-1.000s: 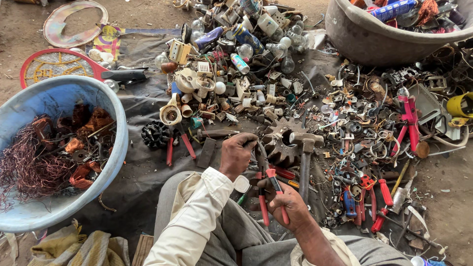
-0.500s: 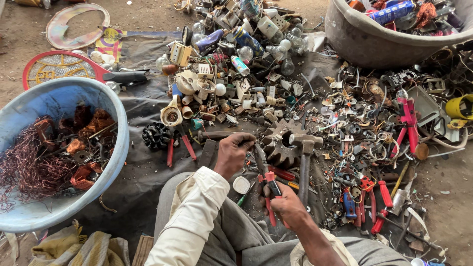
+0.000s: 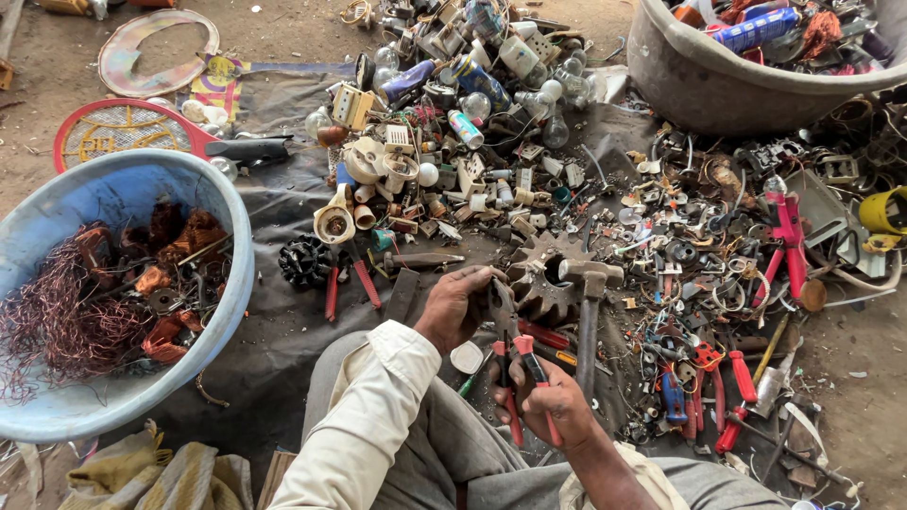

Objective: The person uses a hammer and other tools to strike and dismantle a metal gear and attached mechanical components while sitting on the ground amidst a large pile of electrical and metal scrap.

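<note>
Pliers (image 3: 515, 364), red-handled, dark steel jaws, gripped by right hand (image 3: 553, 401); left hand (image 3: 453, 307) pinches small part at jaws.

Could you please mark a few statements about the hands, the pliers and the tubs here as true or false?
1. The right hand grips red-handled pliers. True.
2. The left hand rests inside the blue tub. False: it is at the pliers' head, pinching a small part there.
3. The blue tub holds tangled copper wire. True.
4. The hammer is held in the left hand. False: it lies on the dark ground sheet beside a large gear.
5. The grey tub at the upper right is empty. False: it holds mixed scrap.
</note>
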